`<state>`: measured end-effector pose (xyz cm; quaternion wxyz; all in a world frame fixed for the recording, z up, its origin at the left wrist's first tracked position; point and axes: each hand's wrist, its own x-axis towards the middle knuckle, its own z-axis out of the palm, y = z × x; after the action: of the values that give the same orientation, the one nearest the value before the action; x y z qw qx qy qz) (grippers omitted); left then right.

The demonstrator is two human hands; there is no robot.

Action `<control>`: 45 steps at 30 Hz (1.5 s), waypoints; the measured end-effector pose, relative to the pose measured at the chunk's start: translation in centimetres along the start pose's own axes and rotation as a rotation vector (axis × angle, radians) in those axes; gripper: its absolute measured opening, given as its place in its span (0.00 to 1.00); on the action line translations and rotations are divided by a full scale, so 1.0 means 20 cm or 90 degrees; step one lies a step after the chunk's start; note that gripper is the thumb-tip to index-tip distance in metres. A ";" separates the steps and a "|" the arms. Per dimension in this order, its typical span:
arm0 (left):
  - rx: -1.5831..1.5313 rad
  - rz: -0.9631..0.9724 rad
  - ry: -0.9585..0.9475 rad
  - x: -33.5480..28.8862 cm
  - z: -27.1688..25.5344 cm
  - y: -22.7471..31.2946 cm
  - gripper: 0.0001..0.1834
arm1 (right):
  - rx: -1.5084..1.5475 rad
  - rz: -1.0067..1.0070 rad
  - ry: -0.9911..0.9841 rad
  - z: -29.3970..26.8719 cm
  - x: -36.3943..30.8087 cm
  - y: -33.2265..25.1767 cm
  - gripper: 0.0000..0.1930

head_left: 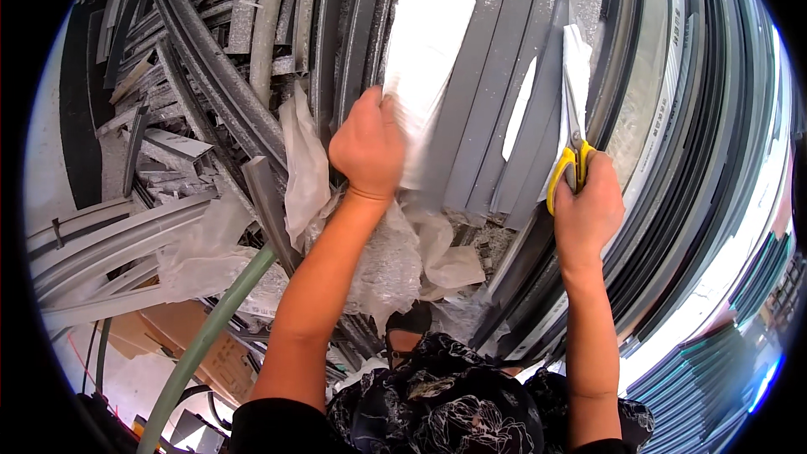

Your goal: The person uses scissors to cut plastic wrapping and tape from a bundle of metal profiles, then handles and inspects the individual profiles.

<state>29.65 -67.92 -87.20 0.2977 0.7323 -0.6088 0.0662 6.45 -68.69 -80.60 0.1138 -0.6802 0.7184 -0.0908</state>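
Observation:
My left hand (pixel 367 143) is closed in a fist at the lower left edge of a bright white sheet (pixel 430 29), gripping it. The sheet lies over grey profile strips (pixel 504 59), and its lower part is blurred. Whether it is paper or film I cannot tell. In my right hand (pixel 591 219) is a pair of scissors (pixel 575 139) with yellow handles. Their blades point away from me, looking nearly closed, over a narrow white piece (pixel 576 59). Another white sliver (pixel 519 109) shows between the strips, left of the scissors.
Dusty profile offcuts (pixel 218 76) are heaped at the left. Crumpled clear plastic film (pixel 382 256) lies below my left hand. A green hose (pixel 206 340) runs past my left forearm, near a cardboard box (pixel 197 345). Long dark profiles (pixel 702 118) are stacked along the right.

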 end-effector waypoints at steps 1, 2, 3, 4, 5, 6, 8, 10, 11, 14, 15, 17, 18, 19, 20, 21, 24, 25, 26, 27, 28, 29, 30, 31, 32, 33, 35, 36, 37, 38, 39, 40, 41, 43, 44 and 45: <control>-0.003 -0.001 0.000 0.00 0.00 0.00 0.09 | 0.000 0.006 -0.003 0.00 0.00 0.00 0.15; -0.004 -0.004 -0.001 0.00 0.00 0.00 0.09 | 0.000 0.012 -0.007 0.00 0.00 0.00 0.15; -0.004 -0.006 -0.001 0.00 0.00 0.00 0.09 | 0.005 0.007 0.002 0.00 0.00 0.00 0.15; -0.005 -0.005 0.000 0.00 0.00 0.00 0.09 | 0.005 0.008 0.004 0.00 0.00 0.01 0.15; -0.007 -0.004 0.002 0.00 0.00 0.01 0.09 | 0.003 0.002 0.009 0.00 0.00 0.01 0.15; -0.009 -0.001 0.003 0.00 0.00 0.01 0.09 | 0.002 -0.004 0.014 0.00 -0.01 0.01 0.15; -0.006 0.004 0.009 0.00 0.00 0.00 0.09 | 0.007 0.001 0.015 0.01 -0.01 0.00 0.15; -0.006 0.007 0.014 0.00 0.01 0.00 0.09 | 0.009 0.007 0.016 0.00 -0.01 0.00 0.15; -0.002 0.005 0.010 0.00 0.01 0.00 0.09 | 0.011 0.009 0.012 0.00 0.00 0.00 0.15; -0.004 0.002 0.007 0.00 0.00 0.01 0.09 | 0.015 0.015 0.002 -0.01 0.00 0.00 0.15; -0.009 0.001 0.007 0.00 0.00 0.01 0.09 | 0.018 0.019 -0.005 -0.01 0.00 0.00 0.15; -0.009 0.000 0.007 0.00 0.00 0.00 0.09 | 0.016 0.014 0.000 -0.01 0.00 0.00 0.15; -0.010 -0.001 0.008 0.00 0.00 0.00 0.09 | 0.013 0.010 0.004 -0.01 0.00 0.00 0.15; -0.010 -0.001 0.008 0.00 0.00 0.00 0.09 | 0.013 0.009 0.005 -0.01 0.00 0.00 0.15; -0.016 -0.003 0.008 0.00 0.00 0.00 0.09 | 0.009 0.006 0.009 -0.01 0.00 0.00 0.15; -0.020 -0.005 0.008 0.00 0.00 0.00 0.09 | 0.007 0.003 0.012 -0.01 0.00 0.00 0.14; -0.012 -0.009 -0.007 0.00 0.00 0.01 0.09 | 0.029 0.000 0.022 0.00 0.00 0.00 0.15; -0.012 -0.009 -0.005 0.00 -0.01 0.01 0.09 | 0.030 -0.002 0.023 0.00 -0.01 0.00 0.15; -0.018 -0.009 -0.007 0.00 -0.01 0.01 0.09 | 0.026 -0.003 0.023 0.00 -0.01 0.00 0.15; -0.024 -0.008 -0.010 0.00 -0.01 0.01 0.09 | 0.023 -0.004 0.024 0.00 -0.01 0.00 0.15; -0.024 -0.008 -0.008 0.00 -0.01 0.01 0.09 | 0.023 -0.005 0.025 0.00 -0.01 -0.01 0.15; -0.018 -0.006 -0.008 0.00 -0.01 0.01 0.09 | 0.022 -0.004 0.021 0.00 -0.01 -0.01 0.15; -0.013 -0.004 -0.008 0.00 -0.01 0.00 0.09 | 0.020 -0.002 0.018 0.00 -0.01 -0.01 0.15; -0.015 -0.004 -0.008 -0.01 -0.01 0.00 0.09 | 0.018 -0.001 0.019 0.01 -0.01 -0.01 0.15; -0.009 -0.006 -0.013 -0.02 0.00 -0.01 0.09 | 0.015 0.002 0.011 0.02 -0.01 -0.01 0.15; -0.004 -0.005 -0.014 -0.01 -0.01 -0.01 0.09 | 0.013 0.006 0.008 0.01 -0.01 -0.02 0.15; -0.005 -0.006 -0.008 0.01 -0.01 0.01 0.09 | 0.006 0.010 0.014 -0.01 0.00 -0.02 0.16; 0.000 -0.009 -0.009 0.00 -0.01 0.00 0.09 | 0.000 0.014 0.011 0.00 -0.01 -0.02 0.16; -0.002 -0.007 -0.009 0.00 -0.01 0.00 0.09 | -0.001 0.005 0.022 0.01 -0.01 -0.02 0.16; 0.007 -0.009 -0.008 -0.01 -0.01 0.00 0.09 | -0.003 0.008 0.024 0.02 -0.01 -0.02 0.16; 0.012 -0.011 -0.007 -0.01 0.00 0.00 0.09 | -0.009 0.016 0.020 0.02 -0.01 -0.01 0.15; 0.005 -0.008 -0.007 -0.01 0.00 0.00 0.09 | -0.017 0.026 0.017 0.02 -0.01 -0.02 0.15; 0.015 -0.004 -0.002 -0.01 0.00 0.00 0.09 | -0.034 0.042 0.013 0.02 -0.01 -0.03 0.15; 0.036 -0.012 0.004 -0.02 0.02 0.01 0.10 | -0.066 0.063 0.019 0.03 -0.01 -0.02 0.13; 0.051 -0.028 -0.004 -0.03 0.04 0.00 0.10 | -0.077 0.076 0.024 0.04 -0.01 -0.02 0.12; 0.058 -0.032 -0.009 -0.01 0.00 -0.01 0.11 | -0.076 0.076 0.043 0.05 -0.01 -0.04 0.11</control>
<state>29.73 -67.67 -87.38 0.2610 0.7607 -0.5887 0.0812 7.51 -68.46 -81.38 0.0540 -0.6380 0.7654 -0.0640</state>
